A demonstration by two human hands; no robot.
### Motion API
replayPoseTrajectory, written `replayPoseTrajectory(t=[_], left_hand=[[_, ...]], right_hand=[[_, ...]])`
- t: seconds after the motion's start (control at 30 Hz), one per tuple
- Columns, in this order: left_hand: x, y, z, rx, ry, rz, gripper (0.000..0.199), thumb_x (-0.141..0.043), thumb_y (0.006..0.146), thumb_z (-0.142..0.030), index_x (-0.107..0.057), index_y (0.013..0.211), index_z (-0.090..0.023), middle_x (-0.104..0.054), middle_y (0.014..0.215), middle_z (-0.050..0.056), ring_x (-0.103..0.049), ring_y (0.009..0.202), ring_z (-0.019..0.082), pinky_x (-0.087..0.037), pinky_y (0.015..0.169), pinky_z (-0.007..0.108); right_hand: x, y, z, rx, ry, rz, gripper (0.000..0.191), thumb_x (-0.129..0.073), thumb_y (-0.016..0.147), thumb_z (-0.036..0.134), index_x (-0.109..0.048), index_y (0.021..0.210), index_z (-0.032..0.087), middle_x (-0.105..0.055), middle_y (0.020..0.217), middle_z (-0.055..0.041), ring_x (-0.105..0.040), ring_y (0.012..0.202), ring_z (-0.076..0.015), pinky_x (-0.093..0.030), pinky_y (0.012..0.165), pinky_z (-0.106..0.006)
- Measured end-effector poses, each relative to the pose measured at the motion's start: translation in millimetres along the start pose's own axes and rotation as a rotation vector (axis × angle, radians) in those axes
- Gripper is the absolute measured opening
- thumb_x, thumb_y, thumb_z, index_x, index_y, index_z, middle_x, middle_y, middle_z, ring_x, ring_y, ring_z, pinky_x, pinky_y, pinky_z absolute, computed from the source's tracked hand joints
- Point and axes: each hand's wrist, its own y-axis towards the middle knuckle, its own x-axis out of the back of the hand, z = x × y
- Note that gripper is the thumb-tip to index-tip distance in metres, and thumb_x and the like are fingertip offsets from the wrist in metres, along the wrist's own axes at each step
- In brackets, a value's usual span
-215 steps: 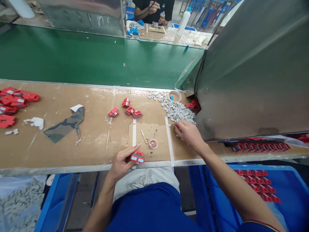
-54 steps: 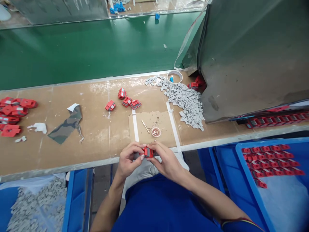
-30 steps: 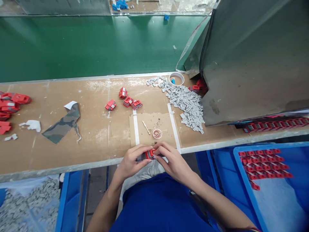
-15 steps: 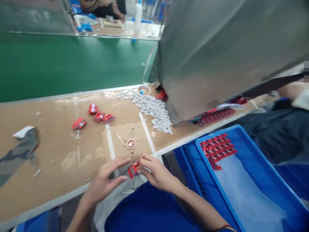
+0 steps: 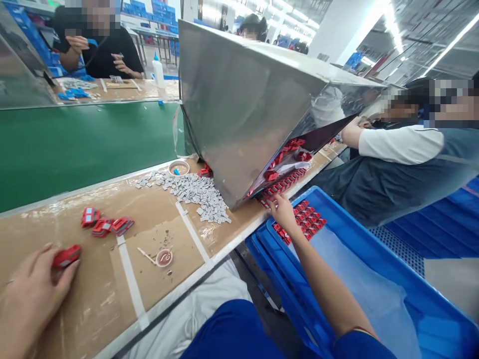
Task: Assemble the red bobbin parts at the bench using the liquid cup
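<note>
Red parts fill a blue crate beside a brown worktop strewn with grey pieces, with a green belt and a silver metal hood behind.

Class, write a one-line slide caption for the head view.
Left hand grips a red part; right hand reaches the rows in the blue crate.

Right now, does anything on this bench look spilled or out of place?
Yes. The small grey pieces lie in a loose heap on the bench top, spreading from the metal hood, not in any container. White residue streaks the board.
</note>
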Motion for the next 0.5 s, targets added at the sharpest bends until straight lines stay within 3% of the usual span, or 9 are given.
replayPoseTrajectory(t=[0.1, 0.27, 0.4, 0.47, 0.5], left_hand=[[2.5, -7.6, -21.3, -0.021, 0.161, 0.0, 0.032, -0.048, 0.086, -0.054, -0.06, 0.096, -0.027, -0.07, 0.105, 0.009, -0.065, 0.102, 0.041, -0.053, 0.092, 0.058], [8.9, -14.8, -50.5, 0.035, 0.233, -0.004, 0.029, -0.046, 0.093, -0.057, -0.063, 0.096, -0.033, -0.067, 0.093, 0.002, -0.066, 0.09, 0.039, -0.052, 0.075, 0.049], [11.3, -31.6, -67.6, 0.201, -0.039, -0.044, 0.036, -0.061, 0.083, -0.066, -0.072, 0.102, -0.037, -0.073, 0.096, 0.0, -0.068, 0.086, 0.034, -0.053, 0.078, 0.046], [9.7, -46.9, -78.8, 0.382, -0.255, -0.03, 0.046, -0.069, 0.079, -0.064, -0.073, 0.112, -0.032, -0.076, 0.099, 0.001, -0.07, 0.086, 0.029, -0.056, 0.079, 0.041], [7.6, -54.9, -86.0, 0.474, -0.381, -0.026, 0.051, -0.072, 0.078, -0.064, -0.073, 0.115, -0.028, -0.077, 0.098, 0.002, -0.07, 0.086, 0.027, -0.057, 0.077, 0.038]], right_hand=[[-15.3, 10.3, 3.7, -0.021, -0.045, -0.007, 0.013, -0.05, 0.09, 0.018, -0.061, 0.084, 0.017, -0.056, 0.097, -0.0131, -0.057, 0.088, -0.0261, -0.048, 0.081, -0.038], [-14.2, 26.2, 7.1, -0.082, -0.127, 0.0, 0.015, -0.051, 0.093, 0.021, -0.065, 0.091, 0.015, -0.057, 0.11, -0.0182, -0.058, 0.088, -0.0266, -0.046, 0.079, -0.037], [11.2, 7.3, 18.8, -0.097, -0.172, 0.048, 0.014, -0.053, 0.094, 0.025, -0.063, 0.092, 0.015, -0.062, 0.101, -0.0174, -0.059, 0.081, -0.0267, -0.043, 0.072, -0.036], [25.1, -19.9, 37.0, -0.044, -0.162, 0.156, 0.018, -0.056, 0.094, 0.031, -0.06, 0.082, 0.018, -0.062, 0.08, -0.011, -0.058, 0.07, -0.0252, -0.04, 0.066, -0.035], [30.4, -36.0, 49.2, 0.022, -0.126, 0.276, 0.023, -0.057, 0.095, 0.036, -0.057, 0.077, 0.021, -0.061, 0.071, -0.0074, -0.056, 0.065, -0.024, -0.039, 0.063, -0.033]])
